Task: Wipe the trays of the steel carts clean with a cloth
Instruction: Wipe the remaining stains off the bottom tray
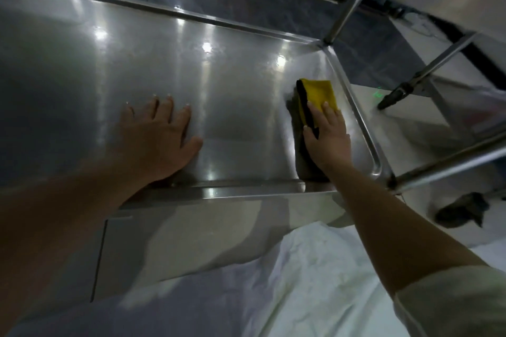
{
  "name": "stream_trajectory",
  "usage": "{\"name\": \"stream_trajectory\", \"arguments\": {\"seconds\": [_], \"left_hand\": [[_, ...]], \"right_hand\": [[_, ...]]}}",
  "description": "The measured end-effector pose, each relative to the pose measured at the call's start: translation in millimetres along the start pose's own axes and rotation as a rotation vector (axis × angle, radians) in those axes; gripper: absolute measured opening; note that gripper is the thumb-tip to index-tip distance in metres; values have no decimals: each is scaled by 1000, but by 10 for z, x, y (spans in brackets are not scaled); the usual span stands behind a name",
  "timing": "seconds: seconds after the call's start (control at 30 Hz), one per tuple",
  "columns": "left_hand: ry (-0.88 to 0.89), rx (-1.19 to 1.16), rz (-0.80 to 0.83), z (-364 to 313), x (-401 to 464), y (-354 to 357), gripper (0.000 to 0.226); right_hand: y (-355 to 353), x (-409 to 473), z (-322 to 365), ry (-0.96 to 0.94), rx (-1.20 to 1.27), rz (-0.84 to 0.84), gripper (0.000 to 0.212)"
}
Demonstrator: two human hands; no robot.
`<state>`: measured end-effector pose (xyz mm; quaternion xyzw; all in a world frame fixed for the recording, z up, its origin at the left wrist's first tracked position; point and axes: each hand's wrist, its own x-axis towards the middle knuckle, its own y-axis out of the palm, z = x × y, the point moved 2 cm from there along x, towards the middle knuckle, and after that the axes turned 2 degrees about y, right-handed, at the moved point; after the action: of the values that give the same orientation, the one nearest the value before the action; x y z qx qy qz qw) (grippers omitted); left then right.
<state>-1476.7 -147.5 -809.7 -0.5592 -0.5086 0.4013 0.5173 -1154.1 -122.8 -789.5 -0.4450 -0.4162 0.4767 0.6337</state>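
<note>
Tray surface left of my grip: bare steel, bright with lamp reflections, nothing resting on it that I can see.

Left hand (160, 139): flat on the floor of the tray (246, 117), palm down, fingers spread apart, clamped on nothing. It sits well to the left of my cloth hand, just inside the near rim (232, 191), and I judge it is bracing me and steadying the cart.

Cloth (319, 94): yellow with a dark edge, folded, lying on the tray floor close to its right end. Part of it sticks out ahead of my fingertips; the rest is under my palm.

Right hand (327, 139): pressed flat on top of the cloth, fingers together and extended, thumb on the dark edge. It is a pinning press downward, not a closed fist round the fabric.

Right of my grip: the tray's raised right rim and rounded near corner, then the cart's upright posts (343, 18) and a lower bar.

Step in hand: wiping the right end of this tray, as I read it.

Next move calls for: keeping the palm's weight on the cloth while sweeping it along the right rim and into the corners, where grime would collect, then working back leftward toward my other hand, which would have to lift clear.
</note>
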Motion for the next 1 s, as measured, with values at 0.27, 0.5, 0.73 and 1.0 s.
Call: {"name": "stream_trajectory", "arguments": {"seconds": [0.27,0.5,0.73,1.0], "left_hand": [[-21,-40,-45,7,-50,57,80],[-15,16,-67,-34,-69,22,77],[-27,45,-51,-26,-63,18,76],[-5,-9,-75,23,-84,29,74]], "right_hand": [[32,561,139,391,59,-33,52],[184,1141,801,272,80,43,48],[656,1249,2166,-357,18,249,51],[490,1038,1587,-409,74,194,53]]}}
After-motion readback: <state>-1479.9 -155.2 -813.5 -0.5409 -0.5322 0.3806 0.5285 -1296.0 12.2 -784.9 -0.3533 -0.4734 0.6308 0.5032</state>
